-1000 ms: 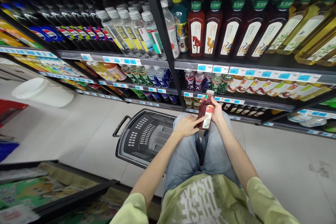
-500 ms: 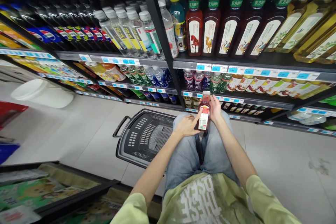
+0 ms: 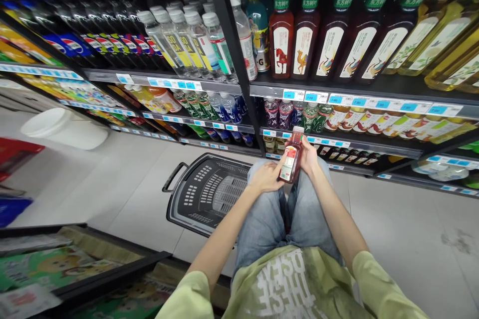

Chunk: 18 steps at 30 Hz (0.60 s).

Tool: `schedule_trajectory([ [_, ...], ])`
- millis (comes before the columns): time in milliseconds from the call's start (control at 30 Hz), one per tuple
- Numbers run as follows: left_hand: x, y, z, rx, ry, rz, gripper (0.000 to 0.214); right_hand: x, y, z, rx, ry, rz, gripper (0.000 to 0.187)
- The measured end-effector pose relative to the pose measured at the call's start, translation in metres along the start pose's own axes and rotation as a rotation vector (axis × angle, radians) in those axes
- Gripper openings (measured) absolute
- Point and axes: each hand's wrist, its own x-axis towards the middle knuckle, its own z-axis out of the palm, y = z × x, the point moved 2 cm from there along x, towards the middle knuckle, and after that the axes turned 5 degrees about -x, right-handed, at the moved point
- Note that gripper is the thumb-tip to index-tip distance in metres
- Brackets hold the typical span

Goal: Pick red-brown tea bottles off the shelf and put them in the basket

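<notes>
A small bottle of red drink [image 3: 291, 156] with a pale cap and a white label is held upright over my knees. My right hand [image 3: 309, 155] is wrapped round its right side. My left hand [image 3: 266, 177] rests on my left knee with its fingers touching the bottle's lower left side. I am crouched in jeans in front of drink shelves [image 3: 348, 94].
An empty black shopping basket [image 3: 205, 194] stands on the tiled floor just left of my knees. Shelves of bottled drinks run across the back. A white tub [image 3: 63, 128] sits on the floor at far left. A low display case [image 3: 75, 269] lies at the lower left.
The bottle has been turned in my hands, so its white label now faces me more, and it tilts slightly. My hands stay over my knees.
</notes>
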Motion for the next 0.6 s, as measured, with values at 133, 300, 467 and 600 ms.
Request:
schedule_trajectory([
  [133, 0.000, -0.004, 0.001, -0.101, 0.060, -0.019, 0.106, 0.000, -0.001, -0.002, 0.012, 0.022, -0.047, 0.046],
  [300, 0.000, -0.007, 0.004, -0.221, 0.116, 0.019, 0.112, 0.000, 0.000, -0.003, 0.025, 0.076, 0.013, 0.046],
  [467, -0.004, -0.010, 0.010, -0.224, 0.143, 0.068, 0.114, -0.002, -0.003, 0.003, 0.077, -0.041, 0.147, 0.045],
  [600, -0.013, -0.017, 0.013, -0.310, 0.217, 0.010, 0.093, -0.004, -0.002, 0.005, 0.047, -0.105, 0.154, 0.043],
])
